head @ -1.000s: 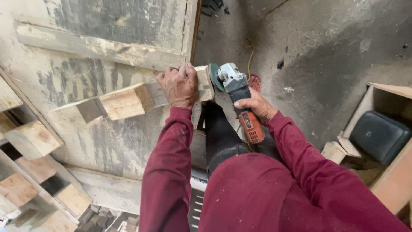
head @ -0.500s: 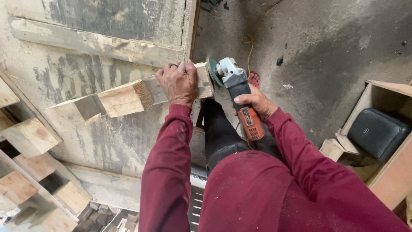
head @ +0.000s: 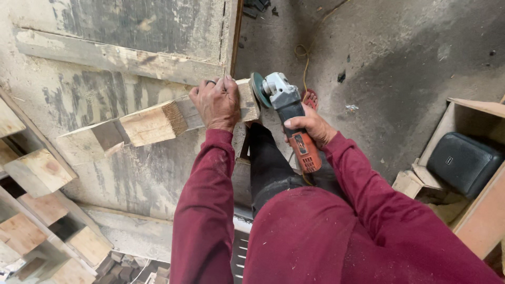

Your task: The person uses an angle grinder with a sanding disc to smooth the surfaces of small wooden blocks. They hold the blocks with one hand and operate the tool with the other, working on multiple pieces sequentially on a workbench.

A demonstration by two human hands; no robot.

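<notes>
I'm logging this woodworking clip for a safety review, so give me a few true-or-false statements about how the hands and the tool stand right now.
1. The left hand presses on top of the wooden block. True.
2. The right hand grips the angle grinder by its body. True.
3. The grinder's disc is held far away from the wood. False: it sits right at the block's end face.
4. Both hands wear thick gloves. False: both are bare, with a ring on the left hand.
5. A dark speaker sits inside a wooden box to the right. True.
</notes>
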